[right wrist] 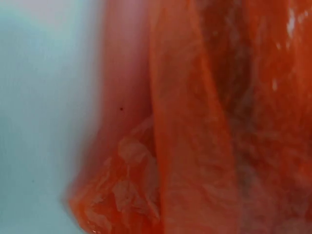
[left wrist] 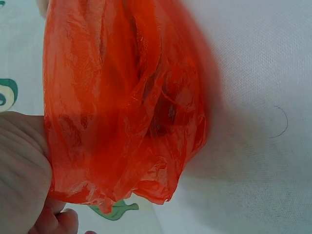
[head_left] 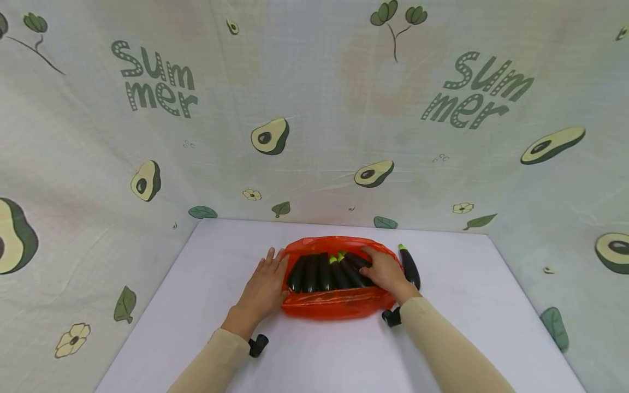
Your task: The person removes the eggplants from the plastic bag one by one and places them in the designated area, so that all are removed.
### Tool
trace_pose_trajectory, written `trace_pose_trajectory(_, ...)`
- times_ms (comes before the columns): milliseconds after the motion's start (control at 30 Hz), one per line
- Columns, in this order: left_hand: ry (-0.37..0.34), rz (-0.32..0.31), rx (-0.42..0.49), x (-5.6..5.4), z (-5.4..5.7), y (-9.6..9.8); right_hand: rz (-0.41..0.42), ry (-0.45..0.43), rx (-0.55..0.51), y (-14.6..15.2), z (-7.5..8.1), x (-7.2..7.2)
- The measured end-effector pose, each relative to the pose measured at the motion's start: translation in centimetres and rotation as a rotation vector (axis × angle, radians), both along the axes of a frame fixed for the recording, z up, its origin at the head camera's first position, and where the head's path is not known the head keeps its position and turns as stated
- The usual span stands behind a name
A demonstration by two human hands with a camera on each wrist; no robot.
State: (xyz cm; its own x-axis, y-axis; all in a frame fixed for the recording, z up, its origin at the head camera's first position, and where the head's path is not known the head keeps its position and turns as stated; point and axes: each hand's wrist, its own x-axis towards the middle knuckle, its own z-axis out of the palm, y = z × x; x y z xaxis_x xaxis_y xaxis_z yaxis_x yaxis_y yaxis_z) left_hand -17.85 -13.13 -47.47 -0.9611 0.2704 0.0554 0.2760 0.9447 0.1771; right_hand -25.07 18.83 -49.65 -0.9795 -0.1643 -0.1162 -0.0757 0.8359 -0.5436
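Observation:
A red plastic bag [head_left: 339, 308] lies with its mouth spread wide, and several dark eggplants [head_left: 310, 273] with green stem ends lie side by side in it. My left hand [head_left: 265, 281] rests against the bag's left edge with its fingers extended. The left wrist view shows part of that hand [left wrist: 22, 170] beside the crinkled red film. Reaching in at the right end, my right hand [head_left: 387, 273] grips an eggplant [head_left: 356, 260] between thumb and fingers. Red film fills much of the right wrist view and hides that hand's grip.
One more eggplant [head_left: 410, 267] lies outside the bag, just right of my right hand. The white table [head_left: 314, 360] ends at a printed cloth backdrop [head_left: 319, 185] behind and at the sides. Black wrist mounts [head_left: 257, 345] hang under both forearms.

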Motion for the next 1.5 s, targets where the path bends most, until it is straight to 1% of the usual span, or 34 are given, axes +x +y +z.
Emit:
trace_pose_trajectory(200, 0.009, -0.007, 0.006, 0.0, -0.1, 0.1, 0.004, -0.034, 0.008, 0.3, -0.1, 0.1)
trace_pose_trajectory(333, 0.006, -0.004, 0.009, -0.1, 0.0, 0.1, 0.010, -0.021, 0.003, 0.2, 0.4, 0.3)
trace_pose_trajectory(467, 0.007, -0.001, 0.016, -0.2, 0.0, 0.0, 0.000, -0.008, -0.023, -0.1, 1.0, 0.5)
trace_pose_trajectory(600, 0.012, -0.008, 0.025, -0.3, 0.0, 0.0, -0.026, -0.005, -0.053, -0.2, 1.3, 0.8)
trace_pose_trajectory(667, 0.012, -0.009, 0.029, -0.3, 0.0, 0.0, -0.045, 0.008, -0.069, -0.1, 1.3, 1.1)
trace_pose_trajectory(867, 0.003, -0.004, 0.022, -0.2, 0.1, 0.1, -0.079, 0.089, -0.135, 0.2, 1.0, 1.7)
trace_pose_trajectory(1033, 0.003, -0.009, 0.031, -0.3, 0.2, 0.2, -0.080, 0.178, -0.212, 0.6, 1.1, 2.3)
trace_pose_trajectory(1133, 0.009, -0.015, 0.036, -0.3, 0.2, 0.3, -0.105, 0.232, -0.248, 0.9, 1.3, 2.7)
trace_pose_trajectory(1233, 0.012, -0.016, 0.034, -0.2, 0.3, 0.4, -0.150, 0.236, -0.275, 0.9, 1.6, 3.0)
trace_pose_trajectory(1300, 0.012, -0.015, 0.033, -0.1, 0.4, 0.4, -0.172, 0.224, -0.292, 0.9, 1.9, 3.2)
trace_pose_trajectory(1500, 0.010, -0.008, 0.022, 0.0, 0.4, 0.4, -0.198, 0.219, -0.338, 1.0, 2.9, 3.9)
